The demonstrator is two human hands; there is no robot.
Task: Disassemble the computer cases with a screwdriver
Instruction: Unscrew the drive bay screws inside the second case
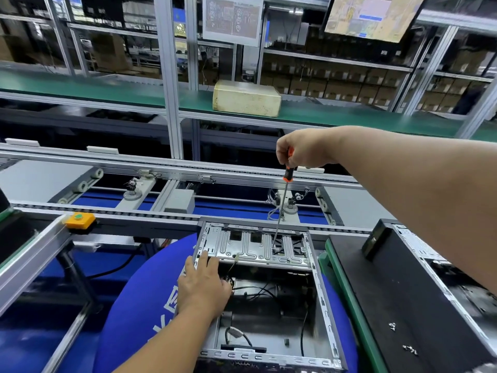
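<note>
Nearest me sits the open computer case [269, 300], its bare metal frame resting on a blue cushion [129, 313], loose black cables inside. My left hand [203, 285] lies flat on its left rim, fingers spread toward the silver drive bracket [252, 247]. My right hand [302, 152] grips the orange-handled screwdriver [283, 200], its tip down on that bracket. To the right, loose screws [410, 349] lie on a black panel [403, 305]. Beyond runs a conveyor [166, 170], then a green shelf [107, 87] carrying a yellowed box [246, 98].

Bright, even overhead light; soft glare on the computer case [258, 254] metal. Beyond it, shelves blur and uprights bow outward.
</note>
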